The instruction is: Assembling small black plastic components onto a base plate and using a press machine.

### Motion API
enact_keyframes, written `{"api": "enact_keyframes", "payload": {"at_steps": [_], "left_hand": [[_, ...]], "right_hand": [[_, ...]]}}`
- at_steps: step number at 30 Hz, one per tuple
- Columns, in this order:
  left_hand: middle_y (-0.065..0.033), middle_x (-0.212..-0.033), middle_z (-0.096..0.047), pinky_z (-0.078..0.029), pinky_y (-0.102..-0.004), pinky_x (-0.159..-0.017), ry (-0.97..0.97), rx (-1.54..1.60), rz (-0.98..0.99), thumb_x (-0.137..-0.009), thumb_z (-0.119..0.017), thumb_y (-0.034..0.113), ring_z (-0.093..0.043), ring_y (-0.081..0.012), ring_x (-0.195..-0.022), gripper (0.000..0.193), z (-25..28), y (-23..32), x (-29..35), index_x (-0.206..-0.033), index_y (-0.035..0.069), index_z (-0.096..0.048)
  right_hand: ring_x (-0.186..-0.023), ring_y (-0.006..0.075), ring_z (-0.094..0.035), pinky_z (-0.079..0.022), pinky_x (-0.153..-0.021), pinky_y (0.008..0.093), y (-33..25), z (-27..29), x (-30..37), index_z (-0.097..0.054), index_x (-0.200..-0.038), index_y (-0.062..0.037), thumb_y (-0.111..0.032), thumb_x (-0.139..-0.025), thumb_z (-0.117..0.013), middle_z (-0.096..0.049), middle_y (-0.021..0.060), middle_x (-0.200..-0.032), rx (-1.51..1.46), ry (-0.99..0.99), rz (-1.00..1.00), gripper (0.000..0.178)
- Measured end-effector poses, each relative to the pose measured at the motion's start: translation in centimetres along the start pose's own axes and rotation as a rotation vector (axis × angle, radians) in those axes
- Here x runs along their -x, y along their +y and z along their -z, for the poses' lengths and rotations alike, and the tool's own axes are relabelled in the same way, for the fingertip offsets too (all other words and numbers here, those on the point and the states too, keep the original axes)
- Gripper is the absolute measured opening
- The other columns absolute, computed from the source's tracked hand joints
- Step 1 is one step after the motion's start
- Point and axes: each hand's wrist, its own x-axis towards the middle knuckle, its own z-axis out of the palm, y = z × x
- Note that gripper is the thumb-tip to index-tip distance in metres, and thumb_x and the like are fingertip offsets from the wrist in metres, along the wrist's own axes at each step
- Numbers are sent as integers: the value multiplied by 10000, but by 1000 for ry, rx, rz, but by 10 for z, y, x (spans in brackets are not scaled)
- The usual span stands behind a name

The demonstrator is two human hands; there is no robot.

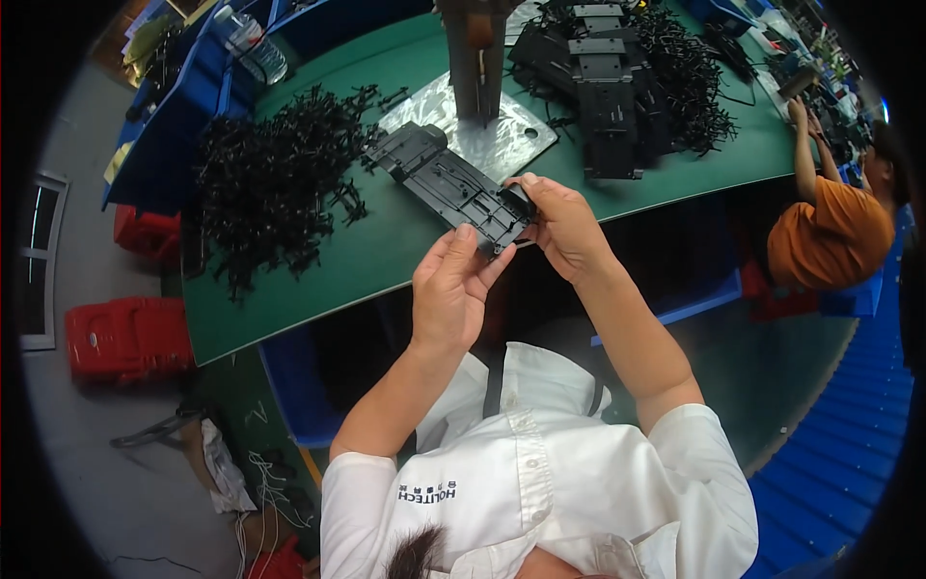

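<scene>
A long black plastic chassis plate, moulded with ribs and slots, is held tilted above the front of the green table. My left hand grips its near end from the left, thumb on top. On the right side of that same end, my right hand is closed with its thumb by a raised black block. The plate's far end reaches toward a shiny metal base plate, under a dark upright press column.
A heap of small black parts covers the left of the green table. Stacked black chassis plates and another heap lie right. A water bottle stands far left by blue bins. A person in orange works at right.
</scene>
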Motion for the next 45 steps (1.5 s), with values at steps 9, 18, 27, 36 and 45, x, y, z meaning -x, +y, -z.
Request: {"api": "enact_keyframes", "payload": {"at_steps": [9,18,27,36,45], "left_hand": [[-128,-1112,-555,-506,-343,-894,-4,26,-62,-924,-518,200,-562,-214,-1029,325,-17,-2,-33,-1113,-62,-480],[-122,-1091,-561,-509,-347,-883,42,-12,-87,-914,-537,195,-566,-215,-1018,329,-17,5,-59,-1117,-57,-478],[-98,-978,-594,-514,-375,-854,54,2,-36,-897,-570,179,-593,-188,-922,254,-22,17,-74,-1023,-32,-507],[-96,-963,-600,-514,-382,-851,48,-4,-42,-891,-579,178,-595,-185,-909,242,-22,22,-82,-1001,-31,-526],[-95,-964,-602,-513,-383,-855,41,-8,-45,-891,-580,182,-599,-184,-908,252,-24,24,-81,-1012,-33,-529]], "right_hand": [[-597,92,-567,-452,-441,203,-11,9,-39,-579,-996,1,-251,-939,-458,-602,40,-795,38,63,-27,285],[-577,107,-581,-478,-425,211,-16,1,-63,-580,-936,-10,-247,-933,-472,-602,47,-755,-60,117,-65,260],[-579,112,-586,-484,-403,223,-22,4,-76,-584,-882,-10,-228,-916,-506,-603,49,-745,-14,168,-92,234],[-596,122,-593,-500,-442,233,-27,2,-82,-595,-940,4,-208,-917,-499,-610,56,-765,-16,136,-68,233],[-686,167,-623,-537,-629,322,-29,-2,-81,-583,-961,-8,-208,-927,-478,-630,78,-815,-31,117,-83,228]]}}
